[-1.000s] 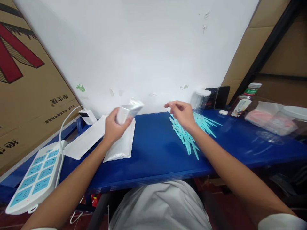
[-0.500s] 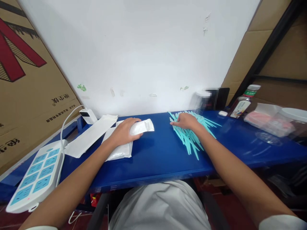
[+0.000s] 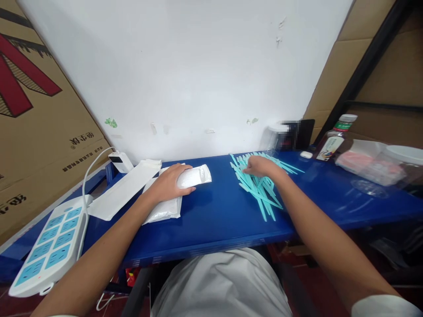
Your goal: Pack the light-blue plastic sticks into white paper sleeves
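My left hand is wrapped over a small white packet, thumb on the near side and fingers on the far side. Under it lies a larger white packet, partly hidden by the hand. My right hand reaches into a loose pile of thin turquoise plastic sticks. Its thumb and fingers are pinched together at a stick near the top of the pile, and the fingertips partly hide what they grip. The sticks lie at many angles across the blue table.
Left of the packets lie a long white sheet, a small white device and a power strip. To the right stand a bottle, a clear jar and a pink-filled bag. A white wall rises behind.
My right hand has shifted slightly right within the pile, its fingers drawn in. Some sticks beneath it lie differently. My left hand stays on the small packet.
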Motion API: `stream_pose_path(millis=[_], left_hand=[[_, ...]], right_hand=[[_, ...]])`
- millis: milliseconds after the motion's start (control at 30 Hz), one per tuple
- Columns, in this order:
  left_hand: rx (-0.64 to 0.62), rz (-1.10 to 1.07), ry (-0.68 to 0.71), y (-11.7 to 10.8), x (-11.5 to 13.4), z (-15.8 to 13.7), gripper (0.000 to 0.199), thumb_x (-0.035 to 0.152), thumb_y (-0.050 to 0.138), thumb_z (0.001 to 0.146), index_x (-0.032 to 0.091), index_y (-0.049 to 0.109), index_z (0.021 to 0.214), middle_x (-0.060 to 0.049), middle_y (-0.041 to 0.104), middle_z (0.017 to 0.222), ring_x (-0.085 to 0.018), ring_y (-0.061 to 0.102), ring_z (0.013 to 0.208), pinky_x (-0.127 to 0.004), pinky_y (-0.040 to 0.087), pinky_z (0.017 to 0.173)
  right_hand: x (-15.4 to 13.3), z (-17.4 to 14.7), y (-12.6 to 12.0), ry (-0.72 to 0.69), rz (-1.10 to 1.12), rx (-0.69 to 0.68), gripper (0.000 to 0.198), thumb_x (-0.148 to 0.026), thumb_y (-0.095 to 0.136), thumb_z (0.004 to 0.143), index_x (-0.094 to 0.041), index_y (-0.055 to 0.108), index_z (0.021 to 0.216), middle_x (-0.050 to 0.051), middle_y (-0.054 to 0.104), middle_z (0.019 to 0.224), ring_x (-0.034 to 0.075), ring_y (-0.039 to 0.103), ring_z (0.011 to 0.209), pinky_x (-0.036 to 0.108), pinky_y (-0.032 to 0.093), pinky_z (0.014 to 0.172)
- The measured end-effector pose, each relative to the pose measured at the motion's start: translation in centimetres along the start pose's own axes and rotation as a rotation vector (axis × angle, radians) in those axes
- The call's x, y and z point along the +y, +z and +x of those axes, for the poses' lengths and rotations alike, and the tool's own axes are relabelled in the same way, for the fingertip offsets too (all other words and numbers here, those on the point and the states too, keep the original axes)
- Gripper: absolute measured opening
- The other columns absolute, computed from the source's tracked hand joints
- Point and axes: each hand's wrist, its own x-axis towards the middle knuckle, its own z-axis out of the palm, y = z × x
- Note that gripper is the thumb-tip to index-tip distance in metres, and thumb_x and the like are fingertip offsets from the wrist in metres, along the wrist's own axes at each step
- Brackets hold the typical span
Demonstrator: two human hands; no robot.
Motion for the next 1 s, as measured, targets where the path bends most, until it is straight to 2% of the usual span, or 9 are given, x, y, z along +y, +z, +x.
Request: stream_pose_path(millis=[167, 300, 367, 533, 700, 867, 1000], left_hand=[[-0.004, 0.004, -0.01, -0.2, 0.2, -0.1, 0.084, 0.075, 0.069, 0.083, 0.029, 0.052, 0.151, -0.011, 0.057, 0.153, -0.041, 0.054, 0.136, -0.055, 0.048, 0.108], [0.004, -0.003, -0.004, -0.1, 0.1, -0.1, 0.083, 0.073, 0.07, 0.083, 0.029, 0.054, 0.151, -0.012, 0.056, 0.153, -0.041, 0.054, 0.136, -0.055, 0.047, 0.11], [0.013, -0.009, 0.004, 0.0, 0.0, -0.1, 0.083, 0.072, 0.072, 0.082, 0.029, 0.054, 0.151, -0.012, 0.057, 0.153, -0.042, 0.054, 0.137, -0.055, 0.047, 0.11], [0.019, -0.012, 0.012, 0.1, -0.1, 0.0, 0.082, 0.072, 0.072, 0.082, 0.029, 0.054, 0.15, -0.011, 0.058, 0.152, -0.041, 0.054, 0.138, -0.054, 0.047, 0.11], [0.008, -0.003, 0.027, 0.2, -0.1, 0.0, 0.082, 0.072, 0.071, 0.083, 0.029, 0.053, 0.151, -0.012, 0.057, 0.154, -0.042, 0.053, 0.14, -0.056, 0.045, 0.112], [0.001, -0.007, 0.031, 0.3, -0.3, 0.0, 0.081, 0.072, 0.071, 0.083, 0.03, 0.053, 0.15, -0.011, 0.057, 0.154, -0.041, 0.052, 0.141, -0.055, 0.045, 0.112], [0.002, 0.005, 0.038, 0.4, -0.4, 0.0, 0.082, 0.072, 0.071, 0.083, 0.029, 0.053, 0.151, -0.011, 0.058, 0.153, -0.041, 0.052, 0.141, -0.055, 0.044, 0.113]], right_hand=[[0.5, -0.3, -0.9, -0.049, 0.282, 0.089, 0.047, -0.049, 0.06, 0.102, -0.015, 0.071, 0.072, 0.008, 0.07, 0.066, 0.016, 0.059, 0.054, 0.029, 0.04, 0.056], [0.5, -0.1, -0.8, 0.008, 0.43, 0.185, 0.04, -0.048, 0.06, 0.104, -0.014, 0.073, 0.086, 0.008, 0.075, 0.068, 0.016, 0.065, 0.057, 0.027, 0.043, 0.059], [0.2, 0.1, -0.4, 0.02, 0.408, 0.188, 0.035, -0.046, 0.063, 0.102, -0.014, 0.074, 0.092, 0.008, 0.076, 0.07, 0.017, 0.067, 0.06, 0.028, 0.043, 0.06], [-1.0, 0.3, 0.7, -0.039, 0.219, 0.025, 0.031, -0.044, 0.07, 0.097, -0.016, 0.077, 0.084, 0.011, 0.078, 0.08, 0.021, 0.07, 0.07, 0.029, 0.043, 0.063], [-1.5, -0.4, 0.6, -0.045, 0.086, 0.005, 0.042, -0.056, 0.077, 0.088, -0.015, 0.076, 0.081, 0.011, 0.072, 0.077, 0.023, 0.068, 0.071, 0.031, 0.043, 0.065], [-1.6, -0.8, 0.4, -0.114, 0.137, -0.052, 0.038, -0.044, 0.076, 0.09, -0.017, 0.063, 0.067, 0.002, 0.055, 0.061, 0.016, 0.053, 0.057, 0.03, 0.036, 0.058], [-1.7, -0.6, 0.6, -0.185, 0.196, -0.096, 0.047, -0.034, 0.071, 0.093, -0.021, 0.047, 0.055, -0.003, 0.039, 0.053, 0.013, 0.037, 0.051, 0.031, 0.028, 0.056]])
